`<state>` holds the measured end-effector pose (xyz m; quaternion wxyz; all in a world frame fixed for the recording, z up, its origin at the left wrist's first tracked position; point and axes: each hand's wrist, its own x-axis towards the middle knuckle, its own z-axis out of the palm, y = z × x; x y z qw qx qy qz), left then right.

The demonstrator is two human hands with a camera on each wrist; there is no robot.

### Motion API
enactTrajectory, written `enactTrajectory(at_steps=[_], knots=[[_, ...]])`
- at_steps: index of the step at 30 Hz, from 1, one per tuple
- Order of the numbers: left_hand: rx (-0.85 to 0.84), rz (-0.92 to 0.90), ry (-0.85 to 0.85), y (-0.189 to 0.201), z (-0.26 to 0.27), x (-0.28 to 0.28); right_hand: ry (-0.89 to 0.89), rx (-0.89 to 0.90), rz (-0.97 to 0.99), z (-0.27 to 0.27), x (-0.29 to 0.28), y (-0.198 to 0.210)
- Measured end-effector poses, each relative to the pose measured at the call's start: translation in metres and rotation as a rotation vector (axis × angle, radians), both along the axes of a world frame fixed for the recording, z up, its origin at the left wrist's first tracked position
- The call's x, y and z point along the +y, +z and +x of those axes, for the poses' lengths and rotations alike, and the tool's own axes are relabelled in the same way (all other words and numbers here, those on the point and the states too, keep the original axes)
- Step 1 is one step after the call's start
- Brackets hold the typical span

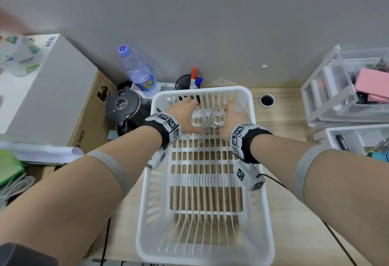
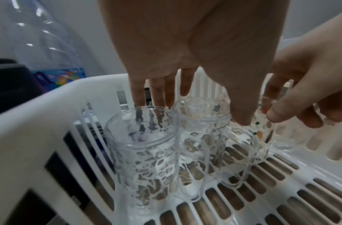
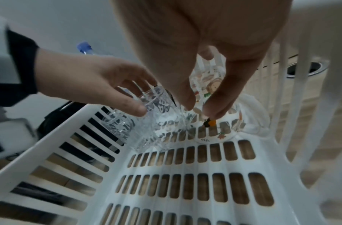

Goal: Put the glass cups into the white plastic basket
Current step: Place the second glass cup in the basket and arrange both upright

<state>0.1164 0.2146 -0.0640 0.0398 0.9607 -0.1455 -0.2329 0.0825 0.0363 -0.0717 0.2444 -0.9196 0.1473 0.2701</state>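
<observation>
Head view: two bare forearms reach over the white basket, which sits on a wooden desk. The left hand and right hand are both inside the basket's far end, over glass cups standing on its slotted floor. A water bottle, a kettle and a pen holder stand just beyond the basket's far left corner. Finger positions cannot be told here.

Left wrist view: the left hand hangs above three cups. Its fingers point down, slightly apart, behind a patterned cup; the thumb tip is at the rim of the second cup. Contact is uncertain. The right hand holds the printed cup, thumb against its side.

Right wrist view: the right hand has thumb and fingers curled down round the printed cup, which stands in the far corner. The left hand has its fingers loosely spread over the patterned cup.
</observation>
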Motion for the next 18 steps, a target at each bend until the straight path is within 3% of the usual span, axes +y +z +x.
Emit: enactTrajectory(at_steps=[5,18], knots=[[0.035,0.102,-0.031,-0.001,-0.001,0.015,0.035,0.013,-0.02,0.004,0.004,-0.008],[0.07,0.018,0.047,-0.003,0.003,0.025,-0.131,-0.081,0.048,0.002,0.007,-0.009]])
